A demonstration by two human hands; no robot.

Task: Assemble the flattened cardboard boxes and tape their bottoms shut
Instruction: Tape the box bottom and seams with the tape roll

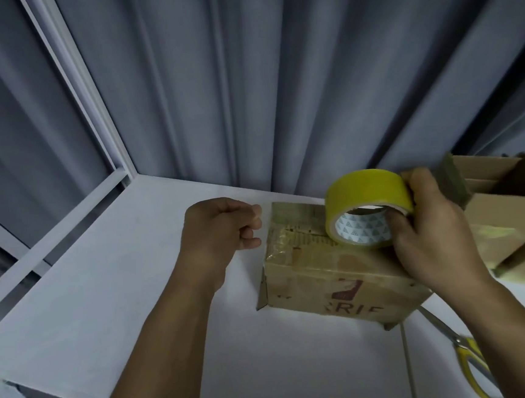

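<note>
Obs., packing bench.

Materials: white matt table [134,273] set against pleated grey curtain [275,70]; white painted frame [87,103] at left. One assembled cardboard box [325,279] stands on the table in front of the person, slightly right of centre. It is brown corrugated board, scuffed, with red print on the near side. The top face is ragged along the flap seam, with glossy wrinkled film of old tape at its left corner. More brown cardboard boxes [509,209], flaps open, lie just behind and to the right. Scissors [472,361] with bright steel blades and yellow plastic loops lie on the table at near right, partly blurred.

Tape roll [368,189]: a wide ring with a glossy yellow outer face and a white core printed with small grey triangles. It is held on edge over the right part of the box top, its lower rim at the box surface; contact not resolvable.

Grip: right hand [429,232] clasps the roll, thumb hooked inside the core, fingers wrapped over the outer face.

Left hand [219,231] hangs at the box's upper left edge, all fingers curled in, thumb and forefinger tips pressed together. I cannot tell whether a tape end sits between them.
</note>
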